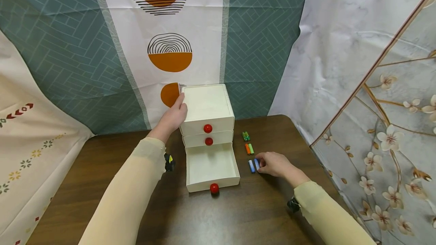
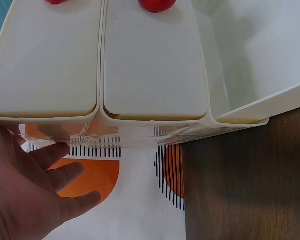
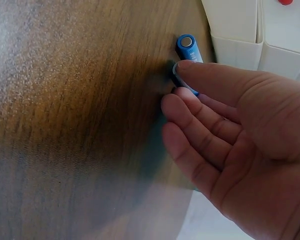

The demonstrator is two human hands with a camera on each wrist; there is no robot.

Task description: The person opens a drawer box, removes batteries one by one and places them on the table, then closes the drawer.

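A white drawer unit (image 1: 208, 103) with red knobs stands on the table, its bottom drawer (image 1: 211, 166) pulled out and bare inside. My left hand (image 1: 174, 116) rests at the unit's upper left edge. In the left wrist view, that hand's fingers (image 2: 65, 175) stretch loosely along the side. To the right of the drawer, my right hand (image 1: 275, 164) pinches a blue battery (image 1: 257, 163) between thumb and fingertips, low over the table. Another blue battery (image 3: 191, 50) lies close beside it. The fingers partly hide the pinched battery in the right wrist view.
Behind the blue pair lie an orange battery (image 1: 247, 149) and a light green battery (image 1: 251, 148). Farther back are green batteries (image 1: 246, 136). The brown wooden table (image 1: 252, 214) meets patterned cloths at the back and both sides.
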